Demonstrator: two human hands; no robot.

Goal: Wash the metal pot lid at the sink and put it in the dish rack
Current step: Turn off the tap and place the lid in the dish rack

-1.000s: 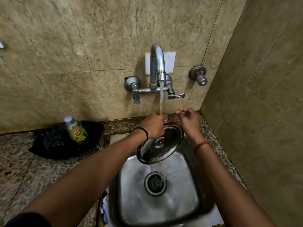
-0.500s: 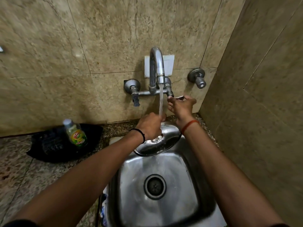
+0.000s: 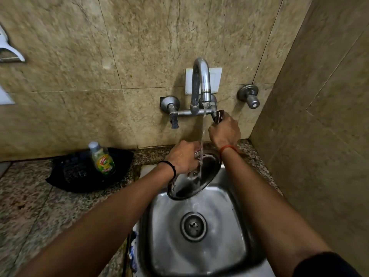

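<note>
I hold the round stainless-steel pot lid (image 3: 194,176) tilted under the water stream over the steel sink (image 3: 237,226), left hand (image 3: 184,158) clamped on its upper rim, while my right hand (image 3: 224,130), closed around the tap lever (image 3: 219,116), sits above and behind it.

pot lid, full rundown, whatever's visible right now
The pot lid is round, shiny grey metal, seemingly steel, wet and reflective. It is tilted, far edge higher, over the back of the sink, its near rim overlapping the basin's back edge in view; contact is unclear. The left hand holds it from the upper left, covering that part. The tap's water stream lands on it beside that grip.
</note>
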